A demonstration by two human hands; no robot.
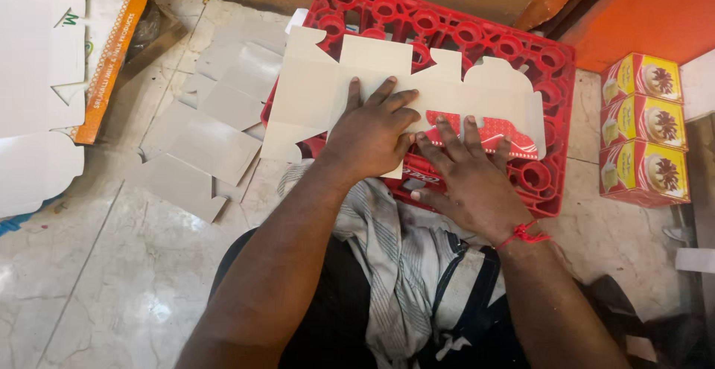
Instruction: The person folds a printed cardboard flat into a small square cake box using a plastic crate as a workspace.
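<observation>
A flat, unfolded cardboard box blank (320,90), pale grey on its upper side, lies across an upturned red plastic crate (551,64). My left hand (370,131) presses flat on the middle of the blank, fingers spread. My right hand (469,179) lies just to its right, with a red thread at the wrist. Its fingertips rest on a flap folded over to show its red printed side (495,129). Neither hand grips anything.
More flat grey blanks (216,108) lie scattered on the stone floor at left. White and orange printed card sheets (45,64) sit at far left. Three folded yellow-and-red boxes (644,127) are stacked at right. A striped cloth (387,242) covers my lap.
</observation>
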